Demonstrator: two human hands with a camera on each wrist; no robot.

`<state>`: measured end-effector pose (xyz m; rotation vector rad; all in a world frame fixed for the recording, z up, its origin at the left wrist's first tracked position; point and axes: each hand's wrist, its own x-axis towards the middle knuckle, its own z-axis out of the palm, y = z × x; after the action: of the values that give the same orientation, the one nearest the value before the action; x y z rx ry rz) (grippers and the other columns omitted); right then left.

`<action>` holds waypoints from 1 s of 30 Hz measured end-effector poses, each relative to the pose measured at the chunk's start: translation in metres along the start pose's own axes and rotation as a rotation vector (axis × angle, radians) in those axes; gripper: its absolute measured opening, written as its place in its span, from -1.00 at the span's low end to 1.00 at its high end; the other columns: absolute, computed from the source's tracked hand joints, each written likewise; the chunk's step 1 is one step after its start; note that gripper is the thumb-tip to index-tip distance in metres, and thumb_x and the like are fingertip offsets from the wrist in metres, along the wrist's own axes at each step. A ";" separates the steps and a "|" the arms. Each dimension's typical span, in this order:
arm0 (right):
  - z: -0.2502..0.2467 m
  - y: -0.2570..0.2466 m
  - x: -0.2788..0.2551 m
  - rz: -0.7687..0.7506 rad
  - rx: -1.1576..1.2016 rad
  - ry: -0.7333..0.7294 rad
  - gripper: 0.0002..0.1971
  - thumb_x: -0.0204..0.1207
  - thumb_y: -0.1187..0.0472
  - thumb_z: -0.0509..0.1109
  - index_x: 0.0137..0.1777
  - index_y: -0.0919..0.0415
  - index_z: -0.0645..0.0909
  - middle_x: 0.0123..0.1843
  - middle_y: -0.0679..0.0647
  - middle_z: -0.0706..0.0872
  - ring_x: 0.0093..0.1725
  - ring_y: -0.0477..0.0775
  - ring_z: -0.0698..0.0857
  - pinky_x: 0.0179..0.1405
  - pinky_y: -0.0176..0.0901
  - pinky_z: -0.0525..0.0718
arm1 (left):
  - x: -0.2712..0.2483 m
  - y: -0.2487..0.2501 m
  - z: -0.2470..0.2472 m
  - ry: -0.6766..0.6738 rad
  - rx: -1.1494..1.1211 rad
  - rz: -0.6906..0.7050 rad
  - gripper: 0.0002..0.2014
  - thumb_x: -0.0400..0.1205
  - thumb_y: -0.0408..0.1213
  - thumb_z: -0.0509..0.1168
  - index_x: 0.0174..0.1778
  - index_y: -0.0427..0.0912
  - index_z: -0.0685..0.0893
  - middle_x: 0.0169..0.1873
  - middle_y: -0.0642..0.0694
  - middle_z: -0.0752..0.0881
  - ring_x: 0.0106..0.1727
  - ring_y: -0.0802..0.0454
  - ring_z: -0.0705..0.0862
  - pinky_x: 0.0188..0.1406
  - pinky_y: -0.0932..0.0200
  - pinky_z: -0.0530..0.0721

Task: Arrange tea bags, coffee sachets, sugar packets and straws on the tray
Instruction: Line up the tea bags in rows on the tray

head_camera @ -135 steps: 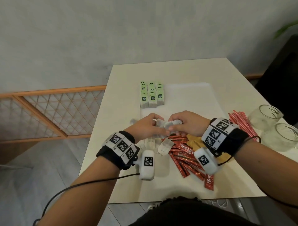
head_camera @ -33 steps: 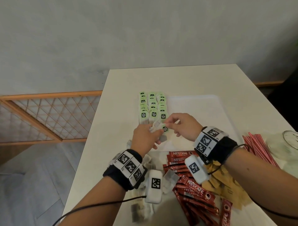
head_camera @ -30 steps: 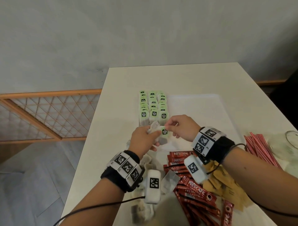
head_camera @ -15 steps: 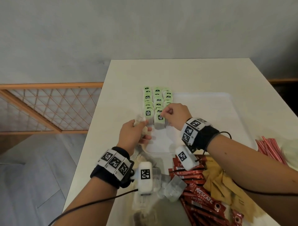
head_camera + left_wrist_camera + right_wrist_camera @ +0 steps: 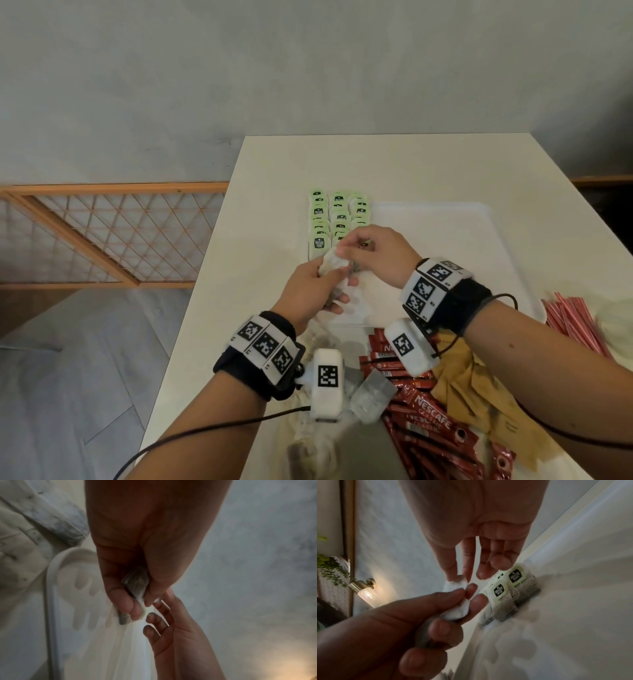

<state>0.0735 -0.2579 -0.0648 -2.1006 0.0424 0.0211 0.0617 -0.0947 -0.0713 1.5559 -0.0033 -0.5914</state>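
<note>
My left hand [image 5: 329,277] grips a small bunch of white tea bags [image 5: 334,263] just above the near left corner of the white tray [image 5: 445,240]. My right hand [image 5: 344,248] meets it from the right, and its thumb and forefinger pinch the top tea bag [image 5: 458,580] of the bunch. Tea bags with green tags [image 5: 337,219] lie in three rows along the tray's left side, right behind both hands. In the left wrist view the bunch [image 5: 136,584] sits between my left thumb and fingers.
Red coffee sachets [image 5: 421,414], brown sugar packets [image 5: 479,387] and loose tea bags [image 5: 371,394] lie heaped on the table [image 5: 274,192] under my forearms. Red striped straws [image 5: 575,318] lie at the right, beside the tray. The table's left edge runs close to my left arm.
Half a second ago my right hand was at the near end of the tea bag rows. It has come back to my left hand and now pinches a tea bag from the bunch.
</note>
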 end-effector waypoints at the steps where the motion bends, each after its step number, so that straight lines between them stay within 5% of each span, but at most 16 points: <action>1: -0.001 0.000 -0.003 -0.008 0.007 -0.010 -0.92 0.50 0.09 0.51 -0.12 0.08 0.75 -0.12 -0.09 0.75 -0.24 -0.22 0.64 -0.03 -0.16 0.67 | -0.002 0.001 0.002 -0.011 0.009 0.002 -0.78 0.71 -0.24 0.33 0.23 -0.23 0.68 -0.09 -0.22 0.83 -0.45 0.08 0.66 -0.53 0.22 0.65; 8: -0.016 0.003 -0.021 0.008 -0.031 0.117 -0.88 0.59 0.16 0.41 -0.16 0.15 0.62 -0.31 -0.01 0.71 -0.46 -0.06 0.67 -0.37 -0.25 0.56 | -0.014 -0.004 -0.003 0.006 0.153 -0.070 -0.79 0.75 -0.36 0.17 0.26 -0.24 0.60 -0.06 -0.22 0.84 -0.53 0.07 0.61 -0.58 0.23 0.57; 13: -0.016 0.001 -0.032 0.153 -0.051 0.136 -0.82 0.59 0.12 0.40 -0.15 0.23 0.62 -0.42 0.06 0.75 -0.53 -0.16 0.68 -0.41 -0.24 0.69 | -0.021 0.000 0.002 0.245 0.460 0.256 -0.84 0.65 -0.29 0.33 0.07 -0.04 0.79 -0.20 0.10 0.78 -0.56 0.17 0.67 -0.53 0.22 0.64; 15: -0.013 -0.002 -0.035 0.178 -0.038 0.118 -0.80 0.59 0.13 0.38 -0.13 0.27 0.61 -0.43 0.07 0.75 -0.54 -0.16 0.69 -0.39 -0.21 0.73 | -0.023 0.004 0.011 0.187 0.497 0.316 -0.85 0.63 -0.21 0.40 0.08 -0.02 0.81 -0.26 0.20 0.74 -0.59 0.18 0.65 -0.55 0.34 0.58; 19: -0.007 -0.008 -0.038 0.194 0.027 0.091 -0.80 0.58 0.14 0.37 -0.15 0.29 0.58 -0.31 0.16 0.80 -0.35 0.13 0.81 -0.22 0.08 0.82 | -0.020 0.005 0.024 0.124 0.580 0.313 -0.75 0.57 -0.15 0.48 0.15 -0.06 0.77 -0.19 0.02 0.77 -0.57 0.12 0.66 -0.54 0.32 0.58; 23: -0.008 -0.015 -0.042 0.192 0.144 0.033 -0.69 0.63 -0.01 0.34 -0.12 0.28 0.58 -0.36 0.13 0.77 -0.44 0.08 0.72 -0.31 -0.03 0.74 | -0.016 0.005 0.020 0.190 0.612 0.332 -0.83 0.67 -0.26 0.29 -0.14 -0.13 0.79 -0.33 -0.09 0.75 -0.58 0.01 0.70 -0.54 0.28 0.58; 27: -0.013 -0.008 -0.040 0.085 -0.049 -0.005 -0.79 0.58 -0.05 0.39 -0.02 0.10 0.60 -0.39 -0.01 0.61 -0.47 -0.06 0.53 -0.40 -0.22 0.47 | -0.017 0.004 0.009 0.176 0.477 0.242 -0.83 0.68 -0.27 0.30 -0.06 -0.20 0.81 -0.48 -0.01 0.70 -0.65 0.11 0.62 -0.65 0.26 0.51; 30: -0.008 -0.002 -0.035 0.006 -0.121 -0.091 -0.86 0.63 0.08 0.37 -0.11 0.10 0.60 -0.29 0.01 0.63 -0.40 -0.08 0.51 -0.33 -0.20 0.49 | -0.019 0.004 0.004 0.105 0.455 0.208 -0.84 0.69 -0.26 0.32 -0.02 -0.16 0.81 -0.64 0.12 0.65 -0.68 0.17 0.57 -0.66 0.28 0.50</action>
<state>0.0381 -0.2632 -0.0577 -2.2178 -0.0072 0.1258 0.0452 -0.0921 -0.0600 1.9961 -0.2317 -0.3562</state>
